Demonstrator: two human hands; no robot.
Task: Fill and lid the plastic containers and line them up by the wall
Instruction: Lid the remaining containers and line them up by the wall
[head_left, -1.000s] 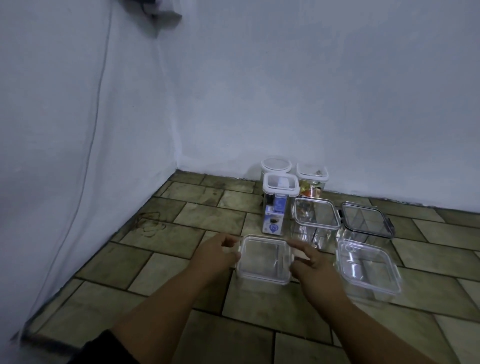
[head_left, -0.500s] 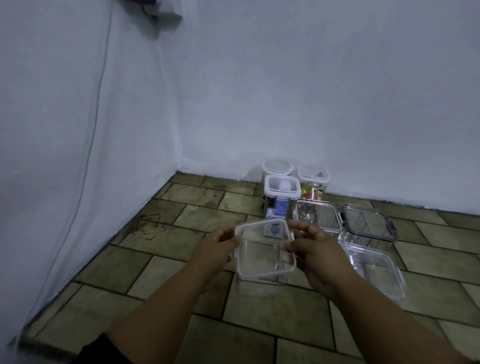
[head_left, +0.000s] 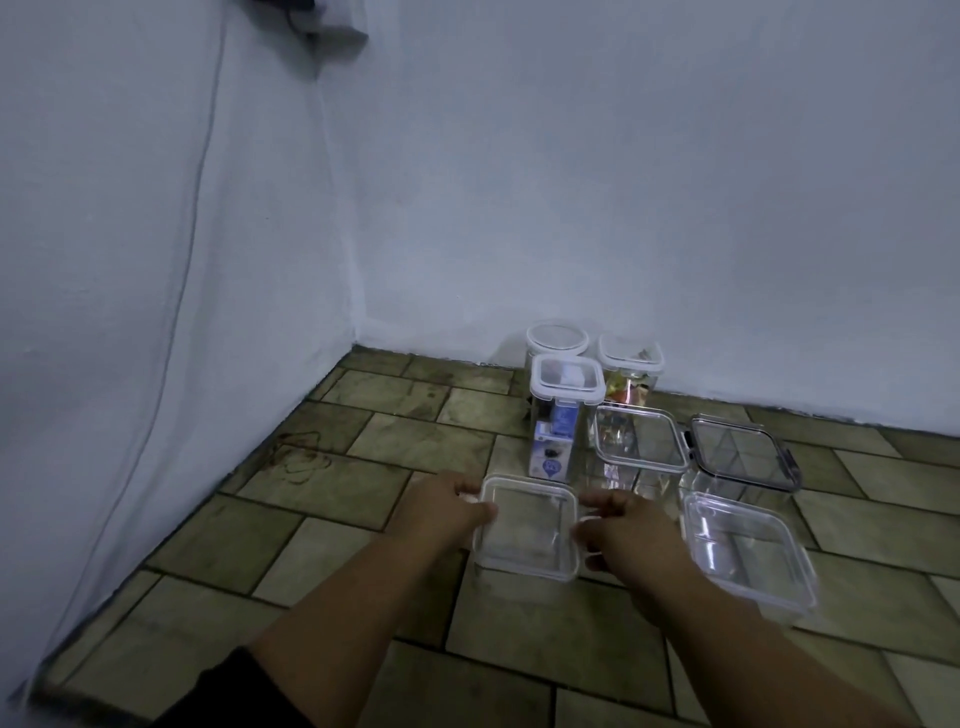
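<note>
A clear square container (head_left: 527, 525) sits level on the tiled floor (head_left: 332, 525), mouth up, with no marked long axis; its sides run roughly square to the back wall (head_left: 623, 208). The left hand (head_left: 441, 506) grips its left edge, thumb on the rim. The right hand (head_left: 631, 530) holds the right edge, fingers curled against the side. Just right stands a larger clear tub (head_left: 748, 558). Behind are two lidded boxes (head_left: 641, 441), one with a dark-rimmed lid (head_left: 740, 449). Three tall lidded jars (head_left: 566, 384) stand by the wall.
</note>
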